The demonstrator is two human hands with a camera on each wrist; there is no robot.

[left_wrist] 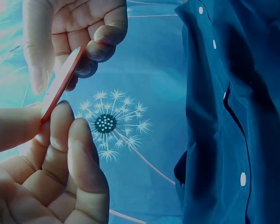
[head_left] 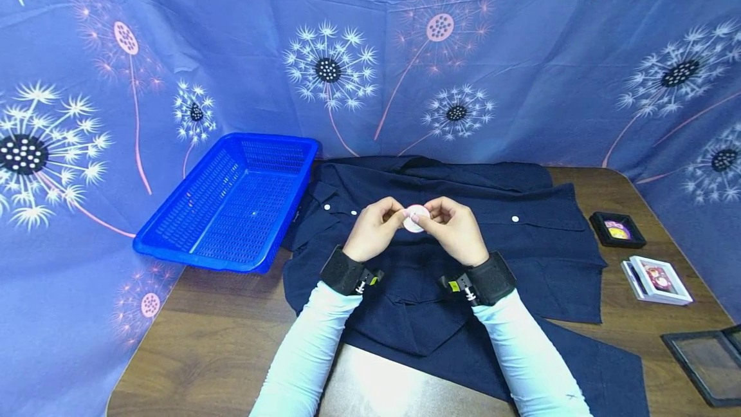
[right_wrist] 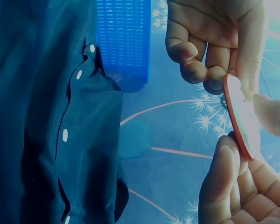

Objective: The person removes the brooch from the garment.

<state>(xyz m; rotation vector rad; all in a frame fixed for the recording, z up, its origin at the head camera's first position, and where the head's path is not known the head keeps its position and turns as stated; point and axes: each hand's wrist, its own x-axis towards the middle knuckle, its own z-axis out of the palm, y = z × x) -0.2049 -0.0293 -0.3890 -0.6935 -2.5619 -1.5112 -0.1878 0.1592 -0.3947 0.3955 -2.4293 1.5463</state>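
A thin round disc (head_left: 415,219) with a whitish face and a red edge is held up above a dark navy buttoned shirt (head_left: 544,250). My left hand (head_left: 376,229) pinches its left side between thumb and fingers. From the other side, my right hand (head_left: 458,230) pinches it too, with the thumb lying across the pale face. Seen edge-on in the left wrist view, the disc (left_wrist: 61,86) is tilted. The right wrist view shows the disc's red rim (right_wrist: 234,114); what is on its face cannot be made out.
An openwork blue basket (head_left: 255,208) stands at the left of the wooden table (head_left: 226,333). Along the right side are a black box (head_left: 602,237) with a purple-and-yellow piece, a white case (head_left: 683,291) with a red picture, and a dark-framed clear case (head_left: 703,365). Patterned blue cloth (head_left: 370,11) hangs behind.
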